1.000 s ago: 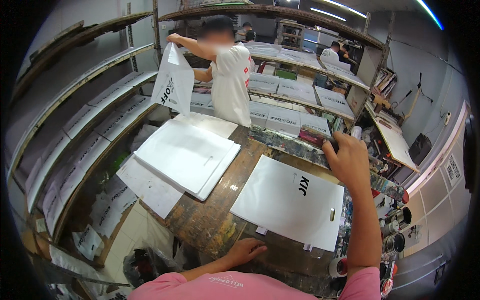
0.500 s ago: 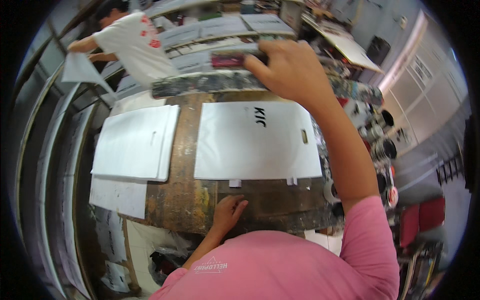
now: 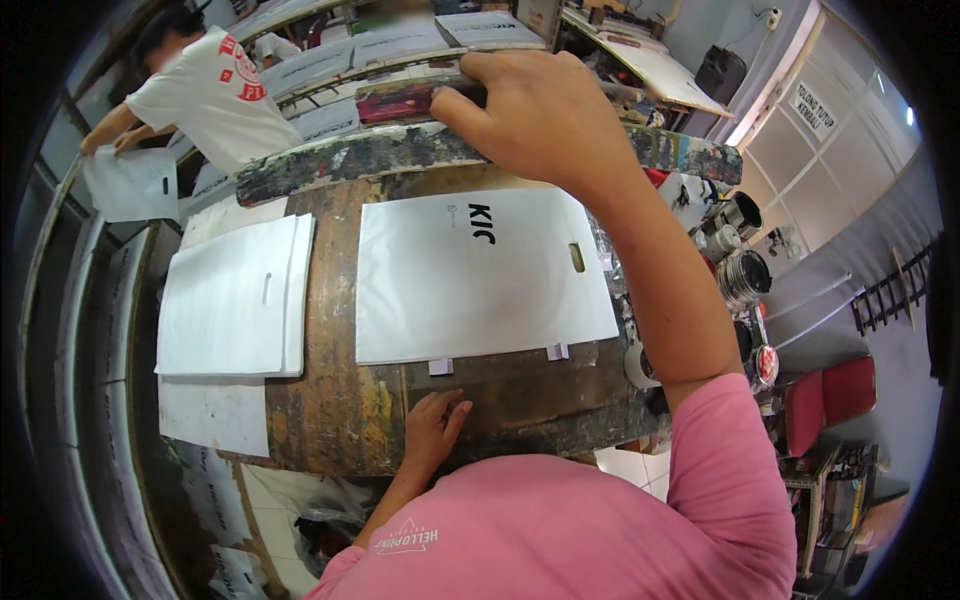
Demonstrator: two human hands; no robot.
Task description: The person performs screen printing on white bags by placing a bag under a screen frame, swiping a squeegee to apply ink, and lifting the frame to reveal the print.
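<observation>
My right hand (image 3: 545,115) is closed around a long ink-stained squeegee (image 3: 395,103), its thumb on the near side; the fingertips are partly hidden behind it. Just below, a paint-crusted wooden bar (image 3: 340,168), seemingly the edge of a printing frame, runs across the far side of the table and passes behind my wrist. A white bag (image 3: 480,290) with black print and a cut-out handle lies flat on the stained table (image 3: 345,405). At the table's near edge rests my left hand (image 3: 434,425), empty, with fingers loosely spread, near a small pale tab (image 3: 441,367) beside the bag.
A stack of white bags (image 3: 225,300) lies on the left of the table. Cans (image 3: 745,275) crowd the right side. Racks (image 3: 100,350) stand at far left, where another person (image 3: 215,95) holds a white bag (image 3: 132,185). A red chair (image 3: 830,395) is at right.
The table and bags sit further left in the picture as the view has shifted. The other person has shifted the bag they hold left and down. My hands keep their grip and rest.
</observation>
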